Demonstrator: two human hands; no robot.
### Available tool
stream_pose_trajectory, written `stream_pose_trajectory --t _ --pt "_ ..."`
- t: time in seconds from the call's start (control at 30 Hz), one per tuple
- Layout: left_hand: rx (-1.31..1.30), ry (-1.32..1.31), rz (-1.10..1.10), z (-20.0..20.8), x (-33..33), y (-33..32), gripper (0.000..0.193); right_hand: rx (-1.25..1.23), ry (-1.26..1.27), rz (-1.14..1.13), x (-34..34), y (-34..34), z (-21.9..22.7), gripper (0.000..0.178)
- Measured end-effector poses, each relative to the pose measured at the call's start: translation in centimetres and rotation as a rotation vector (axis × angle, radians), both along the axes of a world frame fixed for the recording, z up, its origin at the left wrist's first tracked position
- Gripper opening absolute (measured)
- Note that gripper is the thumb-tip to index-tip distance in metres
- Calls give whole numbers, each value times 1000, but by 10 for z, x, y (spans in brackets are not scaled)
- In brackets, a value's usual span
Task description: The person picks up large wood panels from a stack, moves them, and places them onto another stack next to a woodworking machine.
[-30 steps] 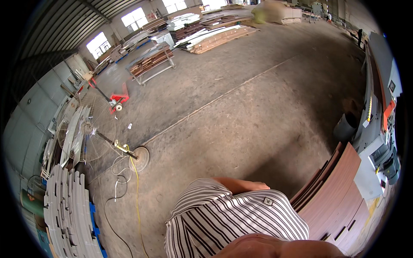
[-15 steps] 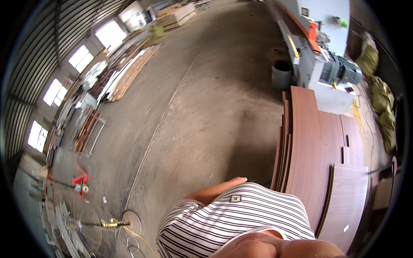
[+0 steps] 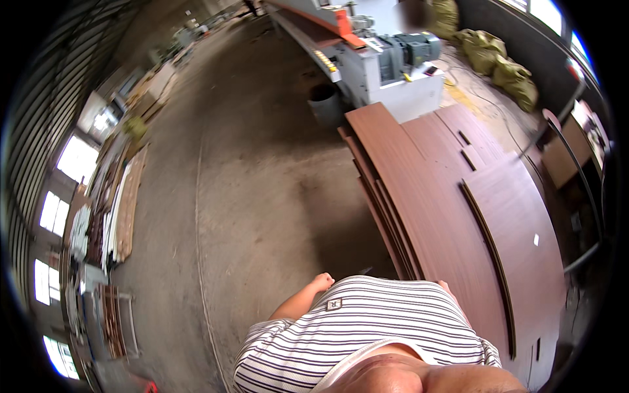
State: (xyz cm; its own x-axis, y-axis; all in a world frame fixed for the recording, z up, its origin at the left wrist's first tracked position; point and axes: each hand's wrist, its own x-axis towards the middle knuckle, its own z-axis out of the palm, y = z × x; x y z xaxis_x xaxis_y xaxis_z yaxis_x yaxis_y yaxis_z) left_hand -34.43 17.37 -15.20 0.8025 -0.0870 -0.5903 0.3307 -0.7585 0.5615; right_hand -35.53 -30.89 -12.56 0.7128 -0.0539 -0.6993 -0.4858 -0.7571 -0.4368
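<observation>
My left hand [image 3: 321, 282] hangs in front of my striped shirt with its fingers curled in, and nothing shows in it. Of my right hand [image 3: 444, 286] only a small strip of skin shows past the shirt, beside the stack of boards; its fingers are hidden. The reddish-brown wood-grain boards [image 3: 429, 196] lie stacked to my right, their left edges stepped and uneven. On top of them rests another board [image 3: 517, 229] with a dark edge and a small white patch. Neither hand visibly touches the boards.
Beyond the stack stands a white and orange machine [image 3: 373, 65] with a grey motor [image 3: 416, 49]. A grey bin [image 3: 325, 105] is beside it. Full yellowish sacks [image 3: 514, 82] line the right wall. Long planks [image 3: 131, 203] lie along the left, near a rack [image 3: 118, 321]. Concrete floor [image 3: 255, 196] runs between.
My view has swung to the right, so the boards and machine now sit further left in it. My left hand has gone from stretched fingers to curled ones. A bit of my right hand has appeared.
</observation>
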Motion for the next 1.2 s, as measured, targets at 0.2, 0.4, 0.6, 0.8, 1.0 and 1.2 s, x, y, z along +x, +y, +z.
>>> stream_pose_trajectory --t 0.2,0.4,0.6,0.8,1.0,1.2 --pt "-135 -32 -198 4 36 -16 31 54 20 -138 -25 23 2 34" --pt "-129 81 -305 23 63 -44 29 158 -44 -291 -42 58 16 30" --pt "-79 91 -417 19 74 -38 28 61 -31 -279 -67 47 -8 31" --pt "-7 27 -400 11 72 -30 29 7 -52 -286 -91 24 -41 31" --pt "-110 36 -428 -3 66 -39 30 10 -65 -292 -82 17 -32 32" --pt "-229 80 -397 26 57 -65 30 99 -43 -310 -69 23 14 33"
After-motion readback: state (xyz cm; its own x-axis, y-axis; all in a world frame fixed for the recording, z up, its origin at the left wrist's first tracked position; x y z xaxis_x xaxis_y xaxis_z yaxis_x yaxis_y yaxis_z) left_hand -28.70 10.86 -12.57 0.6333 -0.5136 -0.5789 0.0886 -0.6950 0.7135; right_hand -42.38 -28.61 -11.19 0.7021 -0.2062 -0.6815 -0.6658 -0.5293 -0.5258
